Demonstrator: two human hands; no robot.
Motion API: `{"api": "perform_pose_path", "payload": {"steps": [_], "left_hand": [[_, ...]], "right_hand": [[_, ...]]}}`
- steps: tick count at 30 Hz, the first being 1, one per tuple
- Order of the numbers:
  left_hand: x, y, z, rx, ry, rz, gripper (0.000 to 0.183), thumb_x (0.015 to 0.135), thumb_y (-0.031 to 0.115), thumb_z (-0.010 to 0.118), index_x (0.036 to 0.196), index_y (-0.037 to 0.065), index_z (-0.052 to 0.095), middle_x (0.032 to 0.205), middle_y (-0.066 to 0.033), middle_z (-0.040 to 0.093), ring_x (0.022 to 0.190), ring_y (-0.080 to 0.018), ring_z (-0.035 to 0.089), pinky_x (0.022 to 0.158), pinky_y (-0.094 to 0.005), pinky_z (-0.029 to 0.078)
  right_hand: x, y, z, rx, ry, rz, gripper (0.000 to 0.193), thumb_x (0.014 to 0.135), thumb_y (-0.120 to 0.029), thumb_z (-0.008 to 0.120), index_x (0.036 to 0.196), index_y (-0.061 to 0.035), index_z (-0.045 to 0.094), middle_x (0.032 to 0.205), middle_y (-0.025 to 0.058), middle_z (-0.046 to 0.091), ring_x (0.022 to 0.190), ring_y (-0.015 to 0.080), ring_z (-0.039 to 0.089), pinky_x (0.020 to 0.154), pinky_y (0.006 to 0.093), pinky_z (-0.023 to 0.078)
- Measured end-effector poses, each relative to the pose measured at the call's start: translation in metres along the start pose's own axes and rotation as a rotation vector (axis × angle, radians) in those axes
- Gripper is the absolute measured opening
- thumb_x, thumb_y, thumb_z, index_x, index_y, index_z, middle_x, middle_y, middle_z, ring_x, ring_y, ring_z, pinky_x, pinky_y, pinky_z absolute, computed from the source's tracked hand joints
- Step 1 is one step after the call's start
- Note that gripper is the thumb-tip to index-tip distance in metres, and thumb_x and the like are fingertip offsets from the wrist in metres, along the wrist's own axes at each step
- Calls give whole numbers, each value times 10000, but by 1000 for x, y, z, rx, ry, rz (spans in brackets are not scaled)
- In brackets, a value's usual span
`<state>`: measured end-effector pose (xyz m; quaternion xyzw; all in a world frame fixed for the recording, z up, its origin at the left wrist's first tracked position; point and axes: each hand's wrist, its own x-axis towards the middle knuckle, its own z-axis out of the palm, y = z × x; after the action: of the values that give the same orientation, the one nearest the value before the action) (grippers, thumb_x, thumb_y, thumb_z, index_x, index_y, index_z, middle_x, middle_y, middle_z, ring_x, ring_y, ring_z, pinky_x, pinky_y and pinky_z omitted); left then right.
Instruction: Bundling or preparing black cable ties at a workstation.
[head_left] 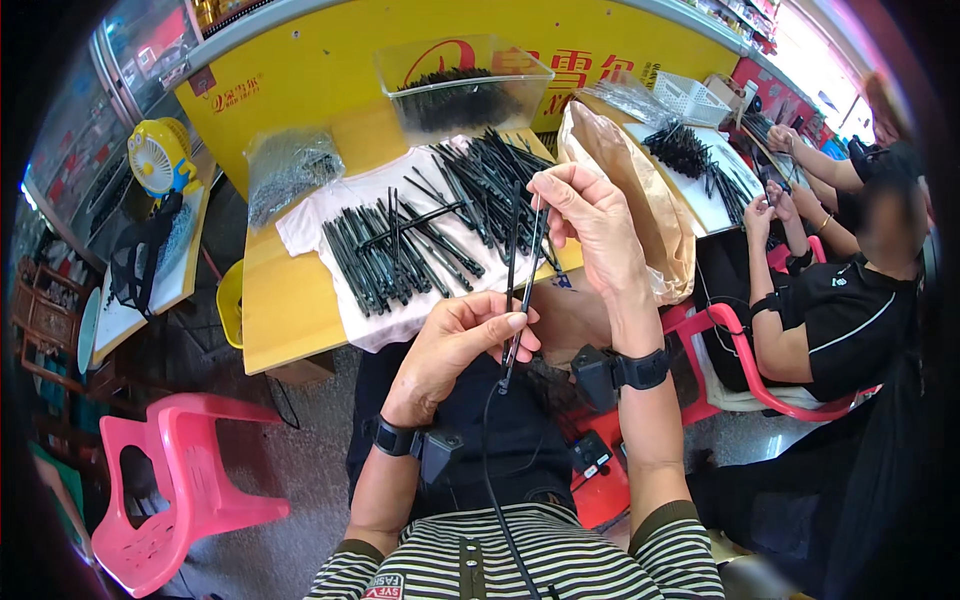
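My left hand [463, 345] is closed, thumb and fingers pinching the lower part of a slim black two-legged strip [513, 255]. The strip stands nearly upright, its two legs spread apart toward the top and meeting below my thumb. My right hand [592, 215] pinches the upper end of the right leg between thumb and fingertips. Behind my hands, a pile of glossy black strips [375, 255] lies in rows on a pale pink cloth [385, 328]. A second heap of black strips [490, 185] lies farther back on the cloth.
A clear plastic bin [405, 125] of black pieces and a clear bag [290, 170] stand on the wooden table [275, 310]. A brown paper bag [640, 190] is on the right. People work beyond it. A pink chair [190, 480] stands left; a thin black cord [490, 470] hangs over my lap.
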<state>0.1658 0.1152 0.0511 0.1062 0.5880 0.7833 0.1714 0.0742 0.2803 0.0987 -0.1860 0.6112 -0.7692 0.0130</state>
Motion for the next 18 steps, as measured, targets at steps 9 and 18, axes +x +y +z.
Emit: {"api": "perform_pose_path", "payload": {"steps": [9, 18], "left_hand": [[-3, -3, -6, -21, 49, 52, 230, 906, 195, 551, 1014, 2, 614, 822, -63, 670, 718, -96, 625, 635, -195, 451], [-3, -9, -24, -71, 111, 92, 251, 912, 224, 556, 1024, 5, 606, 878, -61, 670, 735, -104, 641, 630, -182, 453]], "right_hand": [[6, 0, 9, -248, 42, -141, 137, 838, -206, 672, 864, -73, 651, 641, -78, 513, 530, -23, 410, 447, 121, 307], [-36, -27, 46, -900, -190, -246, 150, 817, -153, 638, 828, -4, 621, 584, 33, 573, 477, 91, 536, 491, 275, 440]]}}
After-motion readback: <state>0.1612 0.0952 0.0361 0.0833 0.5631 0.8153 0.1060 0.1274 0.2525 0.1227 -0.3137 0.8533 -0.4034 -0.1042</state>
